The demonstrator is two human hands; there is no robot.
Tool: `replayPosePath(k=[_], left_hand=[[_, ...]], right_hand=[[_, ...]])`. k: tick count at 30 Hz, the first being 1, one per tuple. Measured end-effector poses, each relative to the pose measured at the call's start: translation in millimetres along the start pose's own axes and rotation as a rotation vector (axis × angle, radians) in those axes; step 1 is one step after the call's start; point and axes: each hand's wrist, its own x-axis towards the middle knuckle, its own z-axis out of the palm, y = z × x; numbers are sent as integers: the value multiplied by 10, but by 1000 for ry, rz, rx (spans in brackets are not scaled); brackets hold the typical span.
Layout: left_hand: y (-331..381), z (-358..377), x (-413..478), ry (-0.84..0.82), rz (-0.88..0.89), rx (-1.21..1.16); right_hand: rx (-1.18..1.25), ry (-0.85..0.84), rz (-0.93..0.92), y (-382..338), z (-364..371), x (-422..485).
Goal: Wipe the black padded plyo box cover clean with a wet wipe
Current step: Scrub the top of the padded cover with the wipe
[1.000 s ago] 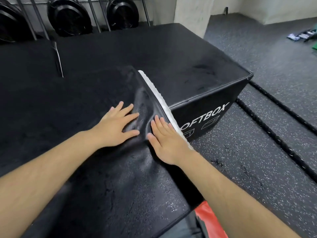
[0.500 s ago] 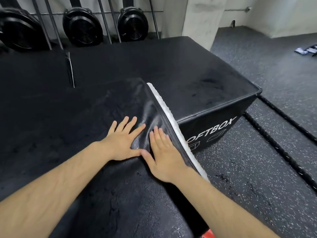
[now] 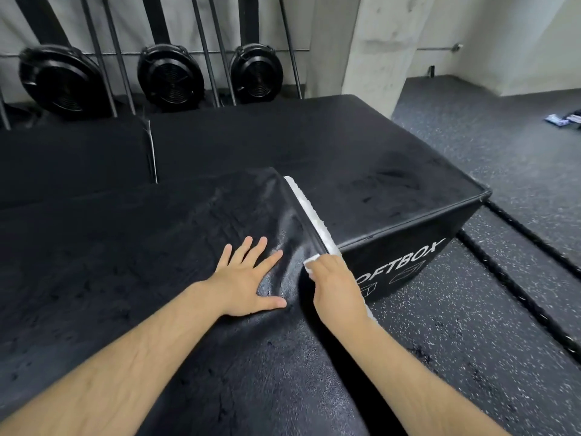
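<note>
The black padded cover [image 3: 157, 262] lies spread over the near box, its right edge lifted into a ridge that shows a white lining strip [image 3: 309, 212]. My left hand [image 3: 248, 278] lies flat on the cover, fingers spread, just left of the ridge. My right hand [image 3: 336, 284] is at the ridge's near end with its fingers curled over the white-lined edge. A small white bit shows at its fingertips; I cannot tell whether that is a wipe or the lining.
A black plyo box [image 3: 361, 171] marked SOFTBOX stands just beyond the ridge. Three black fans [image 3: 171, 77] and slanted bars line the back wall. A concrete pillar [image 3: 377, 42] rises behind the box. Thick black ropes [image 3: 518, 297] run across the speckled floor on the right.
My right hand left the cover's top, where it lay flat, and now curls over the white-lined edge. My left hand stays flat. The view has tilted up.
</note>
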Motion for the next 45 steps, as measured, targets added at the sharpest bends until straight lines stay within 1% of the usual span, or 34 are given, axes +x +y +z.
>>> replayPosePath(k=[1, 4, 5, 7, 9, 10, 13, 14, 15, 17, 18, 20, 21, 22, 24, 25, 26, 28, 29, 31, 32, 34, 36, 39, 41, 45], left_hand=[[-3, -5, -2, 0, 0, -3], [-8, -7, -10, 3, 2, -25], [-13, 1, -16, 10, 1, -29], [-20, 21, -21, 21, 3, -36], [-23, 38, -7, 34, 5, -39], [-33, 44, -4, 34, 5, -45], [-47, 41, 4, 31, 9, -56], [-48, 49, 3, 30, 9, -54], [-46, 60, 3, 32, 11, -52], [-41, 74, 4, 44, 12, -53], [-42, 70, 5, 44, 12, -55], [-45, 57, 10, 32, 14, -62], [-47, 54, 11, 30, 16, -64], [-45, 57, 5, 30, 18, -65], [-46, 75, -7, 43, 19, -65], [-50, 78, -5, 50, 20, -66], [-47, 77, -8, 48, 22, -67], [-50, 67, -1, 38, 29, -70], [-45, 63, -2, 36, 35, -70], [-49, 72, -13, 35, 40, -75], [-56, 78, -13, 40, 39, -76], [-61, 71, -10, 43, 39, -69], [-55, 66, -1, 36, 42, -65], [-42, 74, 6, 19, 42, -72], [-40, 78, 1, 14, 39, -75], [-34, 59, -1, 2, 40, -76]], right_hand=[[-26, -1, 11, 48, 24, 154], [-53, -29, 168, 73, 21, 596], [-51, -32, 170, 40, 58, 653], [-40, -75, 64, -108, 122, 561], [-17, -120, -27, -77, 154, 477], [-4, -147, -20, 5, 132, 557], [-42, -117, 187, 93, 35, 890], [-74, -133, 169, -26, 19, 914], [-114, -173, 99, -138, 51, 899], [-71, -275, -23, -201, 150, 860], [-48, -288, 8, -150, 138, 925], [-3, -228, 162, 33, 149, 1151], [4, -197, 210, 55, 154, 1241], [10, -201, 199, 14, 166, 1270], [-17, -294, 95, -136, 173, 1264], [2, -299, 82, -121, 215, 1292], [59, -245, 118, -60, 213, 1352], [162, -177, 254, 138, 322, 1543], [188, -174, 299, 131, 326, 1601], [185, -245, 268, 7, 360, 1630], [189, -280, 219, -15, 395, 1622], [265, -282, 188, 14, 411, 1714], [336, -248, 255, 154, 490, 1973], [315, -218, 332, 149, 567, 2311], [361, -192, 334, 135, 635, 2476], [421, -213, 348, 195, 694, 2768]])
